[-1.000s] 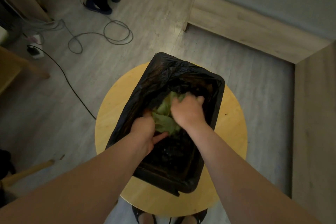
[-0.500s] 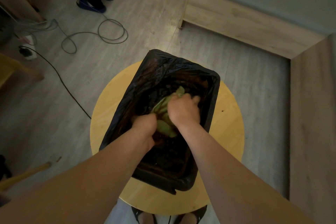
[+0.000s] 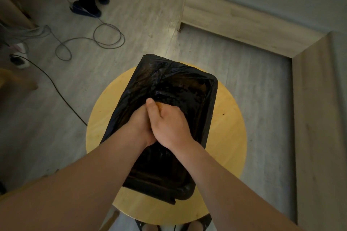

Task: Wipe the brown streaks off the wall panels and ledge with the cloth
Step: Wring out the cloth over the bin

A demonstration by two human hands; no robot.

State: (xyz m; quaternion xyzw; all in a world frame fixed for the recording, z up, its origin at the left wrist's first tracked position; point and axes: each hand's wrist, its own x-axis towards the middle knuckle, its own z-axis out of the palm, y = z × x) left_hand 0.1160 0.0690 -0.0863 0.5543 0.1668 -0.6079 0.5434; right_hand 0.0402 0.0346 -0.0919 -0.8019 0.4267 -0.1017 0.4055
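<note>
Drips are your main worry from here. Your right hand is curled and clamped over your left hand above the black-lined basin. Only a wet, yellowish sliver of the cloth shows beside the thumb. The left fingers are hidden underneath, so I cannot tell how they hold. This looks like a wringing squeeze. If you lift out before the cloth is squeezed well, it will likely trail dirty water over the round yellow stool and the floor, where a cable runs towards a power strip. Bear down too hard on one side and the basin, which spans nearly the whole stool, could slide or tip. A sodden cloth would also smear streaks along the wooden ledge rather than lift them.
</note>
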